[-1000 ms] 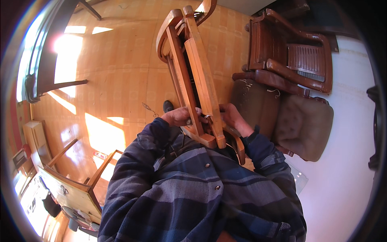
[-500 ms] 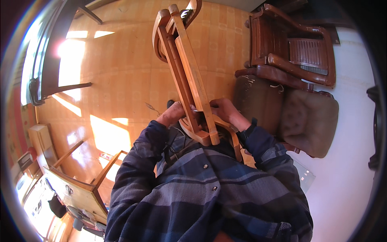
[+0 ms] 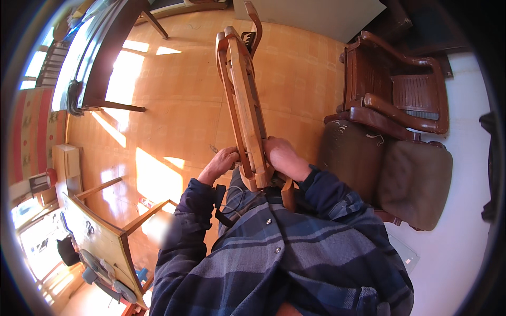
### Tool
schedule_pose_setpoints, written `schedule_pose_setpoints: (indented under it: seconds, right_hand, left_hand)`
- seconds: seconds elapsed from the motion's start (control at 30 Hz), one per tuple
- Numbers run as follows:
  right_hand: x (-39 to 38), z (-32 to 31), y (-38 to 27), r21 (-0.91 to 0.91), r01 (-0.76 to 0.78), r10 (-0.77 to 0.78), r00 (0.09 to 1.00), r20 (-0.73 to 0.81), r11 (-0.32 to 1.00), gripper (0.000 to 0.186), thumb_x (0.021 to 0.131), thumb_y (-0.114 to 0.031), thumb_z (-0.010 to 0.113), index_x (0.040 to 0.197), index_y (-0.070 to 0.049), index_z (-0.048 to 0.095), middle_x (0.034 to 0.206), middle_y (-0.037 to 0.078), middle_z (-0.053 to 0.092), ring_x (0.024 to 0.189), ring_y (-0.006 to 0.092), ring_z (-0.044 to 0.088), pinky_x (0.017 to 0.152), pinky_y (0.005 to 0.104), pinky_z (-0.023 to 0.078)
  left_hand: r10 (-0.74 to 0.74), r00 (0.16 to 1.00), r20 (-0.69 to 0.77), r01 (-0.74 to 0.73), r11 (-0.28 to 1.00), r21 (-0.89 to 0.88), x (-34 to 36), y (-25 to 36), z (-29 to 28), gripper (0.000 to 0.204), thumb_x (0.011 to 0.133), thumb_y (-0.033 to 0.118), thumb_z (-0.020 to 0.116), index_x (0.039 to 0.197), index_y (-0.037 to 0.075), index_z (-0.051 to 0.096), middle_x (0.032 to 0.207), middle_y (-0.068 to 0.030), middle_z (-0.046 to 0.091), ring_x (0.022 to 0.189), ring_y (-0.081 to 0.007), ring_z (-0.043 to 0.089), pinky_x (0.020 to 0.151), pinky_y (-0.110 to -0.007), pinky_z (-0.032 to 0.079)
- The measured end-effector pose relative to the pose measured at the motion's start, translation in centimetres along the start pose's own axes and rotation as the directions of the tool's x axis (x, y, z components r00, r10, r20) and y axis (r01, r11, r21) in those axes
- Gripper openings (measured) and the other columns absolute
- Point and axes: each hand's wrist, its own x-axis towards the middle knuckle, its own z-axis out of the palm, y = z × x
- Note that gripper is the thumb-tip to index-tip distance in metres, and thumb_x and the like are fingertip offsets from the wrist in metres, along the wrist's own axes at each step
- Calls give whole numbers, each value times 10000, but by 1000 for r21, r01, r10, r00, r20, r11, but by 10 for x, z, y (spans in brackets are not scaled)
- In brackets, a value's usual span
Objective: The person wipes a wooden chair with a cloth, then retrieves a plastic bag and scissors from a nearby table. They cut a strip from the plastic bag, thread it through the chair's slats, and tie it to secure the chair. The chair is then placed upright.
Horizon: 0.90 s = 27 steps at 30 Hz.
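In front of my body a folded wooden frame (image 3: 244, 108) stretches away from me, its long light-brown rails close together and its far end bent into curved pieces. Its near end lies against my lap. On the left side of that end, my left hand (image 3: 223, 162) is closed, thumb and fingers pinched together at the rail; what sits between the fingertips is too small to make out. My right hand (image 3: 283, 157) presses against the right rail, its fingers curled round the wood and partly hidden behind it. A dark cord (image 3: 237, 200) hangs by my left wrist.
A brown wooden armchair (image 3: 390, 87) stands at the right, with a worn brown cushioned seat (image 3: 403, 174) nearer me by the white wall. To the left are a tipped wooden table (image 3: 103, 231) with its legs sticking out and a dark table (image 3: 103, 68). Sunlit patches mark the tiled floor (image 3: 190, 89).
The wooden frame has turned more upright in view and its rails look closer together. My left hand has moved outward from between the rails to the left side; my right hand has come against the right rail.
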Motion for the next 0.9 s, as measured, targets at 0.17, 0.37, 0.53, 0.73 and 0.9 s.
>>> schedule_pose_setpoints:
  seconds: [0.17,0.37,0.53,0.73,0.9]
  right_hand:
    - [12,7,-14,-93,100,-98,995,28,991,147,740,-106,766,834,-7,711,836,229,700,815,428,697,704,486,568]
    - [31,20,-23,-166,217,-193,970,147,962,138,770,-127,729,828,-3,711,827,236,694,813,431,693,714,494,568]
    - [51,14,-44,-133,266,-213,924,317,955,151,803,-107,651,835,33,699,826,269,682,818,459,681,693,501,558]
    - [80,-45,-101,-76,352,-204,690,695,933,226,944,-148,565,887,23,701,892,278,694,903,461,676,783,511,530]
    - [126,-96,-152,161,352,-337,524,783,922,245,991,-195,590,914,14,692,871,186,710,869,344,695,806,412,536]
  left_hand:
    - [66,980,-187,-48,994,96,-5,-20,-1,257,935,127,524,883,-87,657,860,-117,621,721,-206,611,659,-342,496]
    - [34,938,-346,1,995,100,-15,-45,-8,292,936,188,538,885,-82,639,843,-205,628,789,-316,651,704,-413,514]
    - [46,893,-448,63,972,224,-34,-45,-7,333,941,261,546,909,-63,615,933,-332,635,942,-518,628,804,-536,511]
    - [31,857,-514,116,961,252,-53,-52,-21,349,922,276,560,884,-66,615,897,-332,645,918,-520,633,783,-545,509]
    - [6,814,-580,111,980,167,-61,-54,-15,340,918,273,557,864,-57,614,861,-329,634,888,-515,631,763,-544,503]
